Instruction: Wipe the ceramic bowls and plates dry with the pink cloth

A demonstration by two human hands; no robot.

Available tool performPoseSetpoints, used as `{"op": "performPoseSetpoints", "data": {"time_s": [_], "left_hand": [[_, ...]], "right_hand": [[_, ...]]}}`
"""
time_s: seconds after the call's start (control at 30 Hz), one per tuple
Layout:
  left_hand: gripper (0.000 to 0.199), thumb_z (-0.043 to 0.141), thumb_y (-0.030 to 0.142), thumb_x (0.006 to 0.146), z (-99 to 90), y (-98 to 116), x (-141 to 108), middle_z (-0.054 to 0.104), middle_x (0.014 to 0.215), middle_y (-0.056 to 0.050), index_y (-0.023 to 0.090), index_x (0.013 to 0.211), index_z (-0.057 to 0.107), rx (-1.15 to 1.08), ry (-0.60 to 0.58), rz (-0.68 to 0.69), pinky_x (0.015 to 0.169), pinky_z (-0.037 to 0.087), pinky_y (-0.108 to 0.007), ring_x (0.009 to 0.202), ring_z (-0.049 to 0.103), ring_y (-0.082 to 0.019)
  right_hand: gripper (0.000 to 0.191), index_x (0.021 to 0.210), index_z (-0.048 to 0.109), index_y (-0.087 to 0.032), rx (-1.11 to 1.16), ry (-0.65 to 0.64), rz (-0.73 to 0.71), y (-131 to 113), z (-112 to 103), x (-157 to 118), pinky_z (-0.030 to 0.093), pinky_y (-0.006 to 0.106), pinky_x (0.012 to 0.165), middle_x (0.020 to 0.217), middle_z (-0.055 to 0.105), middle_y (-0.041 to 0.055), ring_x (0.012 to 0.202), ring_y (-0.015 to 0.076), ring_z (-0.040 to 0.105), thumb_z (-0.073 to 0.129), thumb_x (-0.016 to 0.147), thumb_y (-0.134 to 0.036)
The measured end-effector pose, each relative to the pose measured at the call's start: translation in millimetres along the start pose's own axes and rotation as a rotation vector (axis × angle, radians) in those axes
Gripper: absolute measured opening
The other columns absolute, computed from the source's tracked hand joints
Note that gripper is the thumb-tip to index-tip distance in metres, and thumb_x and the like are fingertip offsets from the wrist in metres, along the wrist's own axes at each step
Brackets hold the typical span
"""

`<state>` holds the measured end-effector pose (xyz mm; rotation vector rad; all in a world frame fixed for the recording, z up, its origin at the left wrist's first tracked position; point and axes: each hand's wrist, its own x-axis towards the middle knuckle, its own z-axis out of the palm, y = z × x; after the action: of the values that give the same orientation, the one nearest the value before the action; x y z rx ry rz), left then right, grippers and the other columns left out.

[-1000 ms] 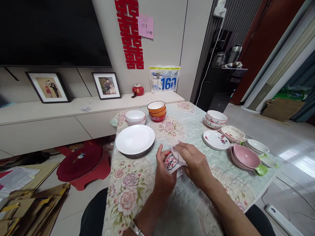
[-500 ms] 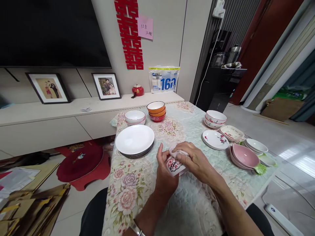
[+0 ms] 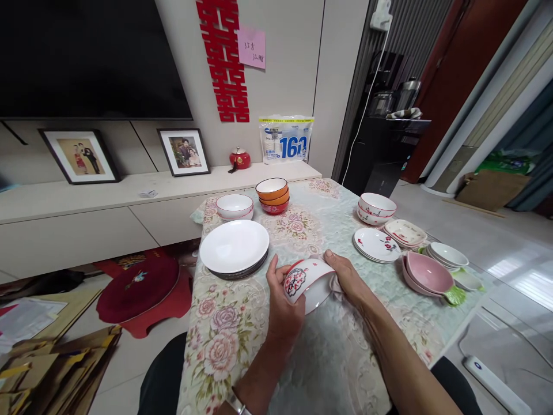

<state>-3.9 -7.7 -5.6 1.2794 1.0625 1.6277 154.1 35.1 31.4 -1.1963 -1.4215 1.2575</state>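
A white bowl with a black and red blossom print is tilted on its side above the table, its inside facing me. My left hand grips its left side, thumb at the rim and fingers behind. On the right, my right hand presses a pale pinkish cloth against the bowl's edge; part of the cloth is hidden behind the bowl and fingers. Left of the hands stands a stack of white plates.
Behind the plates are a white bowl and stacked orange and red bowls. To the right stand patterned bowls, blossom plates, a rectangular dish, pink bowls and small white bowls. A red stool is at left.
The bowl has been turned so that its inside and rim now show. My right hand has moved from its top to the right side, taking the cloth along.
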Motion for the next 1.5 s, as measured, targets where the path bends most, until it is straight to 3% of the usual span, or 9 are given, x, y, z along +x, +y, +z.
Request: {"op": "performPoseSetpoints", "data": {"time_s": [0.13, 0.33, 0.53, 0.7, 0.87, 0.97, 1.2, 1.33, 1.5], "left_hand": [[0.087, 0.062, 0.013, 0.074, 0.2, 3.7, -2.8, 0.055, 0.118, -0.013, 0.018, 0.147, 0.015, 0.026, -0.053, 0.025, 0.094, 0.047, -0.039, 0.108, 0.059, -0.025], [0.075, 0.059, 0.024, 0.085, 4.3, 6.3, -6.8, 0.051, 0.135, -0.016, 0.020, 0.148, 0.018, 0.053, -0.047, -0.006, 0.102, 0.043, -0.042, 0.120, 0.056, -0.026], [0.090, 0.068, 0.016, 0.074, 7.2, 8.2, -9.9, 0.055, 0.127, -0.015, 0.021, 0.148, 0.016, -0.002, -0.073, 0.022, 0.095, 0.048, -0.039, 0.111, 0.060, -0.025], [0.088, 0.064, 0.009, 0.071, 6.1, 5.1, -10.2, 0.052, 0.123, -0.014, 0.019, 0.146, 0.019, -0.002, -0.072, 0.067, 0.093, 0.048, -0.037, 0.108, 0.060, -0.024], [0.088, 0.061, 0.004, 0.069, 2.6, 4.7, -7.8, 0.051, 0.124, -0.013, 0.020, 0.145, 0.021, 0.000, -0.058, 0.014, 0.096, 0.047, -0.037, 0.115, 0.057, -0.025], [0.084, 0.060, 0.006, 0.071, 0.7, 5.3, -6.3, 0.052, 0.124, -0.014, 0.019, 0.145, 0.022, 0.033, -0.073, 0.037, 0.098, 0.046, -0.040, 0.116, 0.057, -0.026], [0.085, 0.069, 0.018, 0.074, 1.5, 0.0, -7.3, 0.053, 0.132, -0.016, 0.019, 0.146, 0.023, 0.093, -0.051, 0.029, 0.099, 0.046, -0.042, 0.117, 0.058, -0.029], [0.087, 0.070, 0.017, 0.073, 3.7, 2.1, -10.1, 0.049, 0.140, -0.017, 0.020, 0.146, 0.023, 0.091, -0.029, 0.030, 0.104, 0.042, -0.043, 0.128, 0.051, -0.030], [0.086, 0.065, 0.010, 0.071, 5.2, 6.5, -8.6, 0.055, 0.123, -0.014, 0.019, 0.145, 0.024, 0.005, -0.105, 0.062, 0.092, 0.049, -0.039, 0.106, 0.062, -0.025]], "right_hand": [[0.043, 0.106, 0.067, -0.019, -0.378, 0.023, -0.353, -27.4, 9.4, -17.1, 0.042, 0.039, 0.096, 0.114, 0.066, 0.0089, 0.107, 0.0240, 0.058, 0.034, 0.100, -0.046], [0.027, 0.113, 0.064, -0.019, -0.941, -0.053, -0.670, -60.4, 41.8, -46.2, 0.037, 0.049, 0.098, 0.114, 0.064, 0.0123, 0.111, 0.0296, 0.051, 0.046, 0.095, -0.030], [0.027, 0.105, 0.067, -0.023, -0.722, 0.036, -0.579, -48.8, 28.4, -32.4, 0.043, 0.039, 0.092, 0.107, 0.067, 0.0068, 0.104, 0.0225, 0.056, 0.042, 0.095, -0.020], [0.032, 0.102, 0.070, -0.019, -0.265, -0.020, -0.233, -20.7, -3.3, -7.1, 0.047, 0.030, 0.072, 0.095, 0.069, 0.0045, 0.083, 0.0190, 0.061, 0.041, 0.089, -0.027], [0.031, 0.090, 0.068, -0.015, -0.057, 0.061, 0.010, 2.4, -6.9, 4.2, 0.041, 0.026, 0.057, 0.078, 0.068, 0.0030, 0.065, 0.0167, 0.057, 0.042, 0.075, -0.023], [0.032, 0.095, 0.069, -0.016, -0.176, 0.102, -0.091, -4.0, -2.6, -1.7, 0.045, 0.029, 0.063, 0.085, 0.069, 0.0043, 0.072, 0.0186, 0.060, 0.040, 0.080, -0.023], [0.034, 0.110, 0.065, -0.020, -0.813, 0.037, -0.732, -47.4, 32.9, -39.0, 0.041, 0.043, 0.097, 0.114, 0.066, 0.0095, 0.111, 0.0257, 0.056, 0.041, 0.087, -0.011], [0.031, 0.109, 0.065, -0.023, -0.872, -0.058, -0.728, -54.6, 36.7, -41.9, 0.042, 0.042, 0.095, 0.114, 0.068, 0.0067, 0.107, 0.0243, 0.058, 0.043, 0.090, -0.013], [0.028, 0.105, 0.066, -0.022, -0.472, -0.048, -0.444, -36.6, 6.9, -18.6, 0.046, 0.032, 0.088, 0.107, 0.068, 0.0050, 0.100, 0.0198, 0.062, 0.040, 0.096, -0.025]]}}
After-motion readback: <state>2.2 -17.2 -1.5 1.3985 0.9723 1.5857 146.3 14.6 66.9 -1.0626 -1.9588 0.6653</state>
